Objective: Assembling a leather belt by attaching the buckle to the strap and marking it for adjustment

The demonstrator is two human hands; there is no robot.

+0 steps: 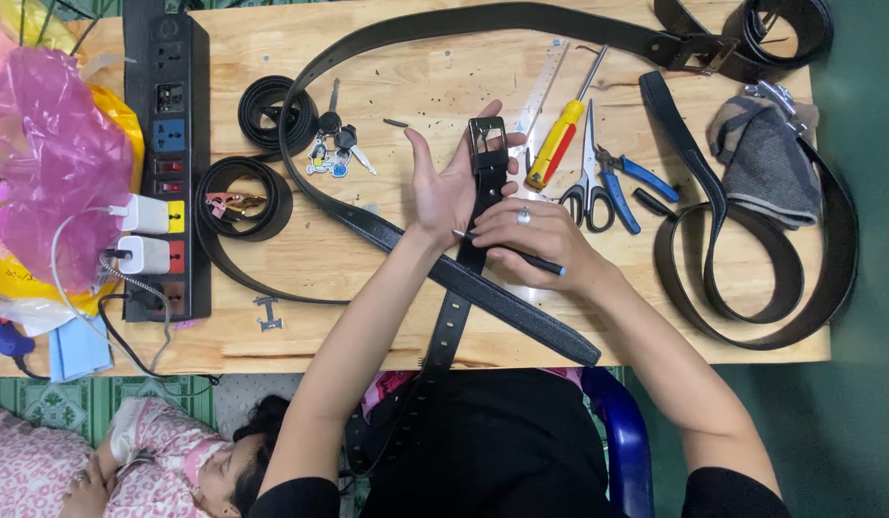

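You're marking or measuring the belt (pixel 462 278) near its buckle (pixel 487 144). Left hand (pixel 444 187) is lying spread open under the buckle end, propping it above the counter (pixel 387 259). Right hand (pixel 536 240) is pressing the strap down, grip pinching a pen (pixel 536 260). Belt's long axis is running near-to-far, buckle pointing far, tail trailing toward your lap. Next move likely needs the strap flat and steady.

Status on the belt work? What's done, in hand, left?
Done: two coiled belts lie left of the keys.
In hand: left hand props up the black belt by its buckle; right hand rests on the strap holding a pen.
Left: looped belts lie loose on the right; screwdriver, scissors and pliers lie unheld.
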